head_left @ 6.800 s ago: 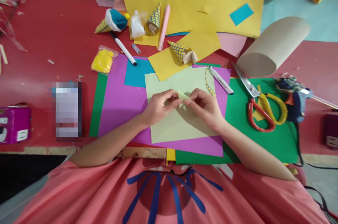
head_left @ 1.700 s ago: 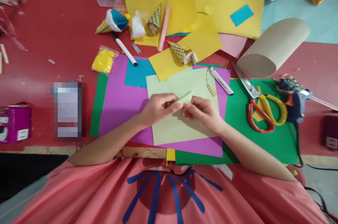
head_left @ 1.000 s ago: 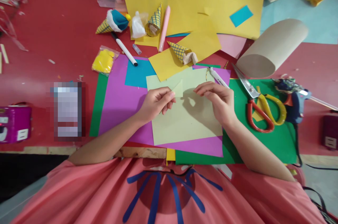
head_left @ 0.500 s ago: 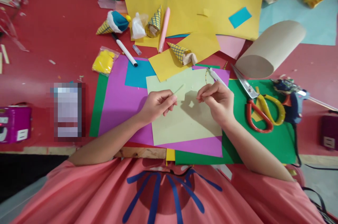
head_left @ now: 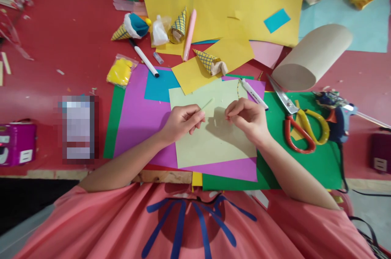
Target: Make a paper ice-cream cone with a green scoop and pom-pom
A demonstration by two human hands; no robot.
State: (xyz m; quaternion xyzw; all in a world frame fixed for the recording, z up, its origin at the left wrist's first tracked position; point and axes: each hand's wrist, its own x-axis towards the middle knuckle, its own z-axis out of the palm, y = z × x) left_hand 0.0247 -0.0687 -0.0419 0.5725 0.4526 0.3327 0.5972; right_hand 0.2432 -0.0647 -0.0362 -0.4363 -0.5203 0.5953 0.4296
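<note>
- Pinching a small folded pale-green paper piece (head_left: 207, 104) between thumb and forefinger, the left hand (head_left: 182, 121) holds it edge-on above the pale-green sheet (head_left: 214, 145).
- The piece's long axis runs from the left fingertips up and to the right, its free tip aimed toward the white marker (head_left: 254, 93) lying at the sheet's upper right corner.
- The right hand (head_left: 248, 117) sits just right of the piece, apart from it, fingers curled in loosely; whether anything is pinched in it cannot be told.
- The left hand is the nearer one, being the only hand in contact; the free tip lies between the two hands, closer to the left.
- Both wrists rest low over the sheet, forearms converging from the lower corners, palms turned inward.
- Red-handled scissors (head_left: 301, 126) lie on green paper (head_left: 305, 165) well right of the sheet, beyond the right hand.
</note>
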